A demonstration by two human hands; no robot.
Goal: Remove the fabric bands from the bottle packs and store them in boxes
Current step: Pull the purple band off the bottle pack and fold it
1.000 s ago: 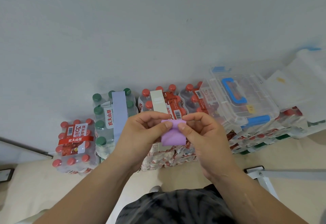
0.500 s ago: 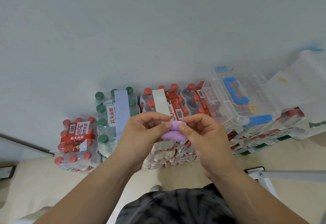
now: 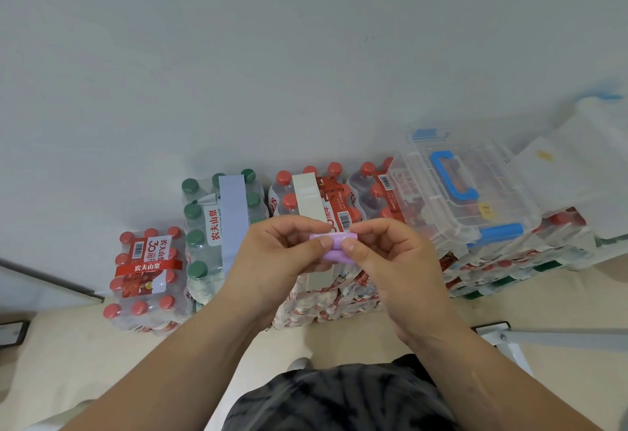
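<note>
A purple fabric band, rolled into a short thick bundle, is pinched between my left hand and my right hand in front of my body. Behind my hands, bottle packs stand against the wall. A green-capped pack wears a pale blue band. A red-capped pack wears a beige band. A clear plastic box with a blue handle and blue latches lies on packs at the right, its lid closed.
A smaller red-capped pack stands at the left with no band. More stacked packs and a second pale box sit at the far right. A metal stand foot lies on the beige floor.
The hanging length of the purple band has been rolled up, leaving a shorter, thicker bundle between my fingers. Both hands stay in about the same place.
</note>
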